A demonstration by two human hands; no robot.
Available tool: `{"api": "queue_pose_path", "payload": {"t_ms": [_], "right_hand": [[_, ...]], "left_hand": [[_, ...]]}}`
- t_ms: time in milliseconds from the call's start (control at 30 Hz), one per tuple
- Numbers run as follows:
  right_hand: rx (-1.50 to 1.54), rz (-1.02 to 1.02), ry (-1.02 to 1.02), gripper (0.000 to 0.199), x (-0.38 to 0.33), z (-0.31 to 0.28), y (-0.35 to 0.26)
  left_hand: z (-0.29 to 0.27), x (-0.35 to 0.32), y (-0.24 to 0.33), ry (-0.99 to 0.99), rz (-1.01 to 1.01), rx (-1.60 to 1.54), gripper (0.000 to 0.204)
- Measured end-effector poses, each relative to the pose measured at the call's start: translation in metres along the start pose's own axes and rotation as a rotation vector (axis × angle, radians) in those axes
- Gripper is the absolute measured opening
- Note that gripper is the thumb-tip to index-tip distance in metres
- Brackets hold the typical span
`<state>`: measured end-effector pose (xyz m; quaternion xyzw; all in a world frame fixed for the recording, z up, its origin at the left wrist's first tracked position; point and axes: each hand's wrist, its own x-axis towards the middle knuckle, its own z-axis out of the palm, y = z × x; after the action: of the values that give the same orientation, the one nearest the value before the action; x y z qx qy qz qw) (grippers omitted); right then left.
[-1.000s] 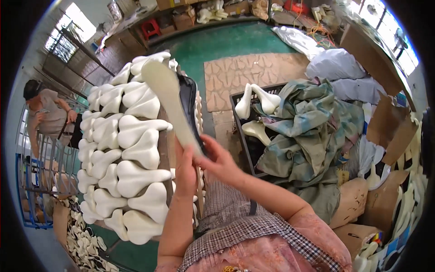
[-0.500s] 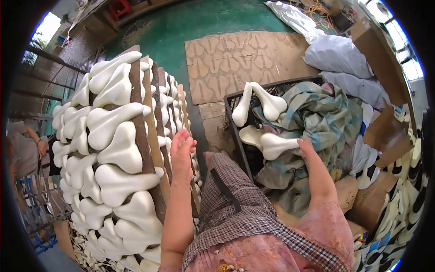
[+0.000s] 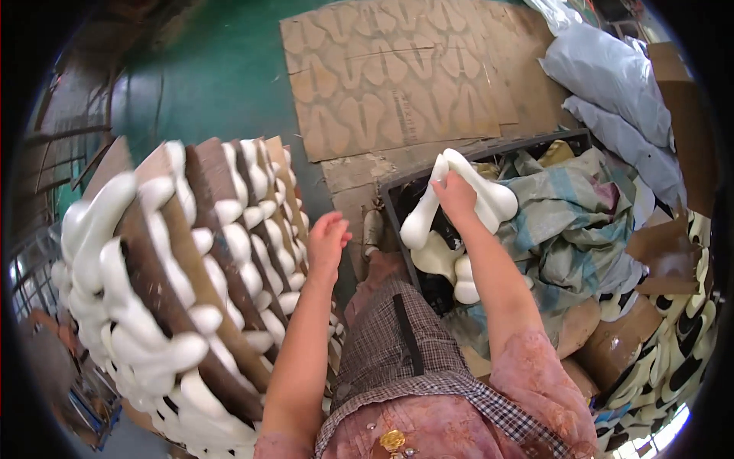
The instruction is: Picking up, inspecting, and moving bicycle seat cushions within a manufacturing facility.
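Over the black plastic crate [image 3: 489,149], my right hand [image 3: 456,195] has its fingers closed at the narrow end of a cream-white piece shaped like a bicycle saddle [image 3: 419,222]. A second such white piece [image 3: 501,203] lies against it on the right, narrow ends together. Two more pieces, one yellowish [image 3: 436,256] and one white [image 3: 465,284], sit below my right wrist, the white one partly hidden by my forearm. My left hand [image 3: 329,241] hangs beside the stack, fingers loosely bent and apart, holding nothing visible.
A tall stack of white pieces layered between brown boards [image 3: 164,306] stands at left. Crumpled green-blue checked cloth [image 3: 566,229] fills much of the crate. Cardboard with saddle-shaped marks [image 3: 382,84] lies ahead on the green floor [image 3: 206,76]. Grey sacks [image 3: 604,76] lie at right.
My right hand has left the lower white piece and moved up and left to the upper pair. My left hand has shifted slightly right. The view has turned.
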<state>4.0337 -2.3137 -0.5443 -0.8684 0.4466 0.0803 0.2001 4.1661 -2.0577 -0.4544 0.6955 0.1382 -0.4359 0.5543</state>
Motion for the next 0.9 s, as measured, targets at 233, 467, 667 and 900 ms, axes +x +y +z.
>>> {"api": "queue_pose_path", "payload": {"t_ms": [233, 467, 667, 900], "right_hand": [[-0.182, -0.118, -0.027, 0.022, 0.009, 0.003, -0.015], [-0.086, -0.063, -0.087, 0.016, 0.004, 0.004, -0.022], [0.195, 0.023, 0.118, 0.022, -0.019, 0.005, -0.013], [0.295, -0.118, 0.364, 0.017, -0.01, 0.023, -0.008]], "left_hand": [[0.139, 0.148, 0.032, -0.305, 0.377, 0.471, 0.04], [0.206, 0.172, 0.018, -0.583, 0.375, 0.626, 0.042], [0.196, 0.178, -0.004, -0.713, 0.31, 0.593, 0.036], [0.199, 0.181, -0.006, -0.699, 0.36, 0.544, 0.03]]}}
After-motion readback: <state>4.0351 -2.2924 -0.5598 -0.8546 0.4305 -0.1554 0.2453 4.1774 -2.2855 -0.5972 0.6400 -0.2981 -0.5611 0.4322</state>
